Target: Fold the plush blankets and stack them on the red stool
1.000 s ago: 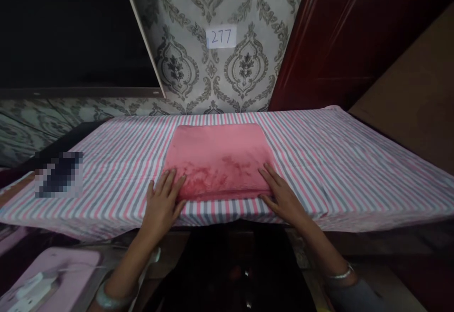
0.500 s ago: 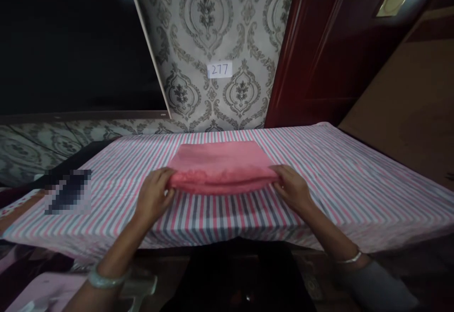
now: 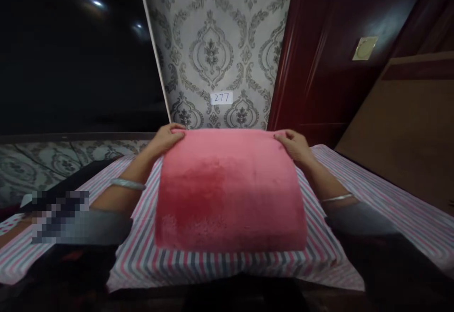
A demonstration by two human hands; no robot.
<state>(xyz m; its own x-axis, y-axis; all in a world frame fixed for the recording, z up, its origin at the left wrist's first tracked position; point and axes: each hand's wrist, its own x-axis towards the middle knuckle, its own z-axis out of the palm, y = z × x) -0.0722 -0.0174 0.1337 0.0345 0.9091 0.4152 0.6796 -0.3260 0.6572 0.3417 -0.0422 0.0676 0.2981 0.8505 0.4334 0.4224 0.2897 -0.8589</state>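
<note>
A pink towel (image 3: 248, 184) with a soft nap hangs spread between my hands, its top edge raised and its lower edge over the table's near side. A darker red patch covers its left part. My left hand (image 3: 168, 138) pinches the top left corner between thumb and fingers. At the top right corner, my right hand (image 3: 292, 143) grips the cloth the same way. Beneath it lies the striped tablecloth (image 3: 372, 198), pink, grey and white.
A large dark screen (image 3: 78, 56) stands at the left. Patterned wallpaper (image 3: 213, 52) bears a paper label (image 3: 222, 97) reading 277. At the right are a dark red door (image 3: 326, 66) and a brown panel (image 3: 407, 127). A blurred-out item (image 3: 60, 217) lies at the left.
Both hands have risen and moved forward, carrying the towel's edge up. The towel, folded over on the table before, now hangs open toward me. The view has tilted upward.
</note>
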